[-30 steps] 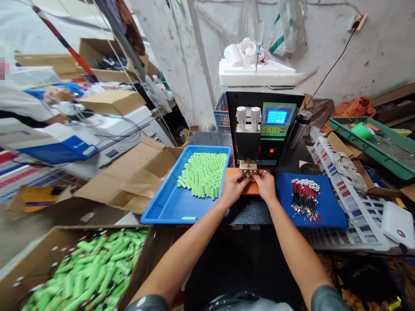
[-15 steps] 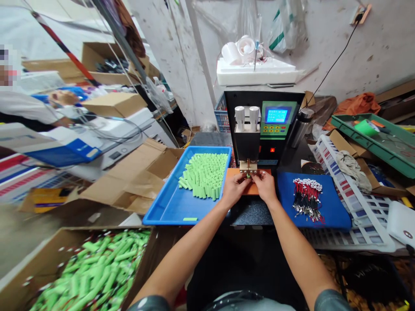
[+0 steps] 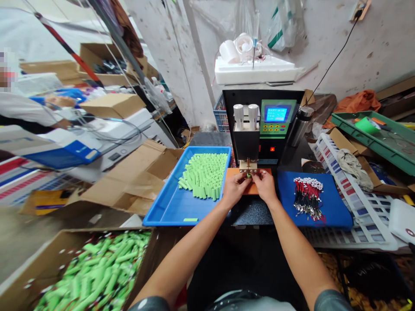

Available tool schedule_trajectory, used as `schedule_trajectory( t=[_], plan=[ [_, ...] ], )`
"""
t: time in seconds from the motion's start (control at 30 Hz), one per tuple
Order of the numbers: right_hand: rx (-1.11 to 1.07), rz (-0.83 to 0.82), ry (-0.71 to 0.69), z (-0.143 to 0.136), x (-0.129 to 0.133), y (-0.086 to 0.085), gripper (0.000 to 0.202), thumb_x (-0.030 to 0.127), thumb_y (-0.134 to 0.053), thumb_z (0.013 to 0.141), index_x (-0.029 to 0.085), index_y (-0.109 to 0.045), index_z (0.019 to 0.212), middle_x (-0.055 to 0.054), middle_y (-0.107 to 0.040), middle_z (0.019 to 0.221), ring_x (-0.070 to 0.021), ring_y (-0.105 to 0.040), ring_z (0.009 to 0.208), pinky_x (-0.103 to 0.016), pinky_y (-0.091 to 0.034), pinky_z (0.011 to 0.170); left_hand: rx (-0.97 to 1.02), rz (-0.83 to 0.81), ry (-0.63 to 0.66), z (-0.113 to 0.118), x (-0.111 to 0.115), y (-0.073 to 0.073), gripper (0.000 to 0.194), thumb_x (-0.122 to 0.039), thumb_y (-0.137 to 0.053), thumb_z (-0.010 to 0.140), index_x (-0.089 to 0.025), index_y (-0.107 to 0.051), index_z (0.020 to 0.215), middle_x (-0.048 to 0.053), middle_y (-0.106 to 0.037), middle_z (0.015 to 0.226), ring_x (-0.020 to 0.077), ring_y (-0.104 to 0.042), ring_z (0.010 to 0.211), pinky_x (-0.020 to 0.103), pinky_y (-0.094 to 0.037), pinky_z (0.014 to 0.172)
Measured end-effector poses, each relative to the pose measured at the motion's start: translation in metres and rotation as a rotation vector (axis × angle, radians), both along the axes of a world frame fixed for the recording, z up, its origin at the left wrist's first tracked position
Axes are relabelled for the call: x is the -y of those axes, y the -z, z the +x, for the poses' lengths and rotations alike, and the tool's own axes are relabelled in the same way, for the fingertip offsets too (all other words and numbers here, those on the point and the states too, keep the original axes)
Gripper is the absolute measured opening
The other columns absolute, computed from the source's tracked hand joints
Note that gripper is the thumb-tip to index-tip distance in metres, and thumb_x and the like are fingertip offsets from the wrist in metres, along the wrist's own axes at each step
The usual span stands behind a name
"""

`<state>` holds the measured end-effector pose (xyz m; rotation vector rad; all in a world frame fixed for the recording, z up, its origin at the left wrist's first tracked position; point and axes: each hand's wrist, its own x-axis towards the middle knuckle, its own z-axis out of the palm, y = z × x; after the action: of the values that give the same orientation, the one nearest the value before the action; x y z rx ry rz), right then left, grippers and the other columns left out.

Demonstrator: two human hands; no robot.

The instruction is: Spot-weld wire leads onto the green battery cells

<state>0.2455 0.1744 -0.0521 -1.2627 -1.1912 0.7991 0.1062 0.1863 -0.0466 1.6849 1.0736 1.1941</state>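
Note:
A small green battery cell [image 3: 248, 176] stands below the electrode tips of a black spot welder [image 3: 246, 147], over an orange board [image 3: 234, 173]. My left hand [image 3: 234, 188] pinches the cell from its left side. From the right, my right hand [image 3: 265, 186] has its fingers pressed together at the cell's top; what they pinch there is too small to make out. Left of the hands, a blue tray [image 3: 168, 209] holds many green cells [image 3: 205, 175]. To the right, red and black wire leads [image 3: 308, 198] with white connectors lie on a blue cloth [image 3: 337, 211].
A cardboard box [image 3: 48, 255] of green wrapped battery packs [image 3: 94, 272] stands at lower left. The welder's lit screen [image 3: 275, 114] faces me. A steel flask [image 3: 301, 125] stands beside it, with a white plastic crate [image 3: 366, 216] farther right. Another person's sleeve [image 3: 26, 110] shows at left.
My hands and the cell stay in place under the electrodes. The view has shifted very slightly, and the figures on the welder's screen look different.

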Motion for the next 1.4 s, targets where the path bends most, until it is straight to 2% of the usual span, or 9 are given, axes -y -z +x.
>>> schedule_trajectory(
  t=[0.27, 0.53, 0.97, 1.4],
  plan=[
    [-0.012, 0.023, -0.025, -0.0006, -0.0009, 0.0016, 0.022, 0.041, -0.063, 0.085, 0.020, -0.068, 0.089, -0.007, -0.076, 0.090, -0.0237, -0.071, 0.083, -0.035, -0.055, 0.079, 0.013, -0.007, 0.005, -0.0001, 0.0005, -0.0019, 0.026, -0.029, -0.068, 0.082, -0.016, -0.076, 0.103, 0.005, -0.077, 0.090, 0.0187, -0.066, 0.078, 0.028, -0.049, 0.075],
    [-0.048, 0.039, -0.062, -0.0008, -0.0011, 0.0025, 0.023, 0.041, -0.064, 0.085, 0.020, -0.069, 0.092, -0.007, -0.076, 0.092, -0.0239, -0.072, 0.085, -0.035, -0.055, 0.079, 0.025, -0.003, -0.001, -0.0003, 0.0019, -0.0031, 0.026, -0.030, -0.068, 0.081, -0.015, -0.077, 0.101, 0.004, -0.075, 0.083, 0.0168, -0.064, 0.072, 0.026, -0.048, 0.069],
    [-0.032, 0.010, -0.043, -0.0002, -0.0005, 0.0021, 0.022, 0.043, -0.064, 0.084, 0.021, -0.068, 0.086, -0.007, -0.076, 0.088, -0.0236, -0.071, 0.083, -0.035, -0.055, 0.078, 0.016, -0.027, -0.020, -0.0005, 0.0024, -0.0043, 0.026, -0.030, -0.070, 0.080, -0.016, -0.077, 0.100, 0.004, -0.076, 0.083, 0.0175, -0.064, 0.072, 0.027, -0.049, 0.070],
    [-0.043, 0.007, -0.054, 0.0001, -0.0005, 0.0040, 0.021, 0.042, -0.065, 0.084, 0.021, -0.069, 0.089, -0.007, -0.076, 0.090, -0.0237, -0.071, 0.084, -0.035, -0.054, 0.079, -0.010, -0.016, -0.031, 0.0001, 0.0022, -0.0044, 0.026, -0.030, -0.068, 0.081, -0.016, -0.077, 0.102, 0.003, -0.076, 0.082, 0.0177, -0.065, 0.072, 0.027, -0.049, 0.069]
  ],
)
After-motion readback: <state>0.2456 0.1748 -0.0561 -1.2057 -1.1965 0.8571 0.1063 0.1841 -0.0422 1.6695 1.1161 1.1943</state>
